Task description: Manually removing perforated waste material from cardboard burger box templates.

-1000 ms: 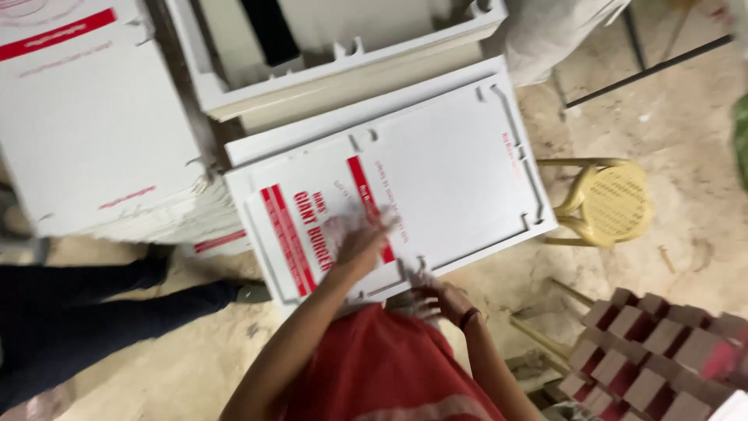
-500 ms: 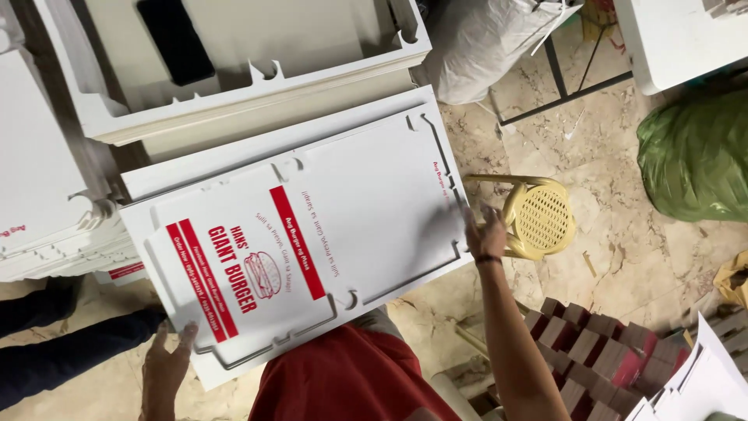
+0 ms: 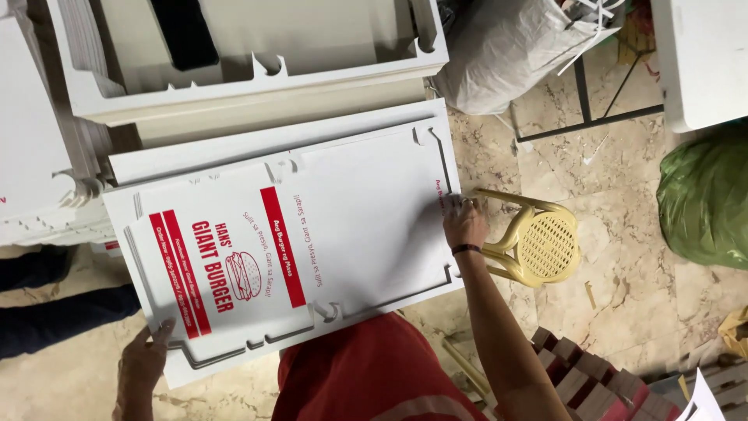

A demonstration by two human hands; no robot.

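The person holds a flat, die-cut white cardboard box blank printed with red bars and a burger drawing, gripping it at two opposite ends. It lies on top of a stack of similar blanks directly in front of the red-clad torso, between the two hands.

To lift the top sheet cleanly, my judgement is that both hands should pinch only the uppermost blank, raise the two ends evenly so the sheet does not bow or crease along its score lines, and keep the notched tabs from snagging on the sheet beneath.

The left hand is at the near corner of the blank, fingers curled loosely with the fingertips laid on the printed face by the red bar; the thumb seems to be under the edge, though that is not fully visible. The right hand, with a dark band at the wrist, is partly closed on the far edge of the blank, fingertips pinching or pressing at the cut-out rim.

Just beyond the right hand stands a yellow plastic stool on the stone floor. Farther past it lie a green bag and a grey sack.
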